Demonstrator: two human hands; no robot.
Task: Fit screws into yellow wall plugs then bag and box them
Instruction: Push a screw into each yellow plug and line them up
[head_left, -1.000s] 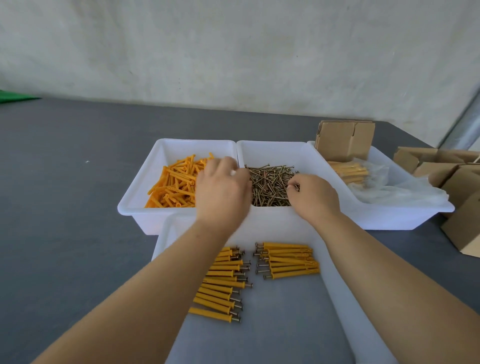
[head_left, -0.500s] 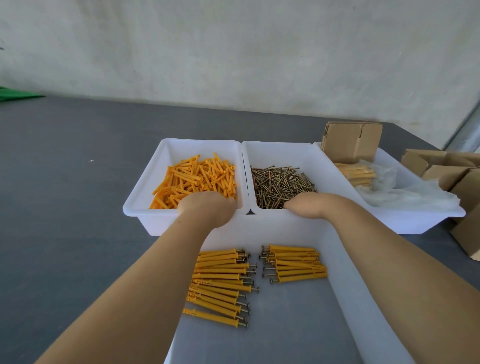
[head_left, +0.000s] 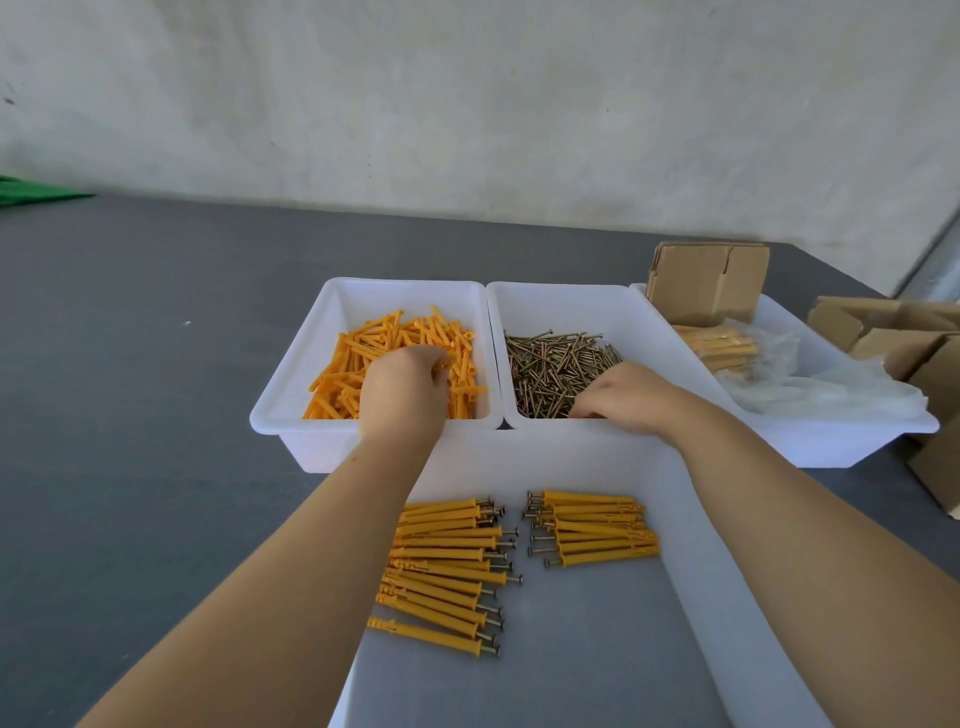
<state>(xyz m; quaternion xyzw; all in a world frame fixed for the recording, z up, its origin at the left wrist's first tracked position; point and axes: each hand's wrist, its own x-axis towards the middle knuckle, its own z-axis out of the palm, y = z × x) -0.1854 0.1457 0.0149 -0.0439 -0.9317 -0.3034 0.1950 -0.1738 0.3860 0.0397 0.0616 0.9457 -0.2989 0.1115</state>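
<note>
**Kid:** Reaching in again? A moment ago both hands were sitting at the near edge of the bins.

**Helper:** Yes, they are going back in now. The left hand (head_left: 402, 387) is dipping into the plugs (head_left: 363, 358) in the left bin (head_left: 291, 395). The right hand (head_left: 631, 397) is dipping into the screws (head_left: 550, 366) in the middle bin (head_left: 561, 304).

**Kid:** Are the hands holding anything?

**Helper:** The left fingers are curling down into the pile and seem to be picking at a plug, but I cannot tell if one is caught yet. The right fingers are bending down at the near edge of the screws. I cannot tell if they are pinching 1.

**Kid:** So what does that mean?

**Helper:** I am guessing a new round is starting: 1 plug and 1 screw, to push together.

**Kid:** Where are the done ones?

**Helper:** They are lying in the big tray (head_left: 691, 525) near the body, in 2 bunches. The left bunch (head_left: 447, 564) is sitting just under the left arm. The right bunch (head_left: 592, 530) is lying between the 2 arms. Both hands are well past them, up in the bins.

**Kid:** And the bagging and boxing?

**Helper:** Some bags (head_left: 769, 364) with plugs inside are lying in the right bin (head_left: 841, 441), and a box (head_left: 706, 283) is standing at its back. More boxes (head_left: 904, 338) are waiting at the far right. No hand is near those, so I think lots of fitting is still left.
</note>
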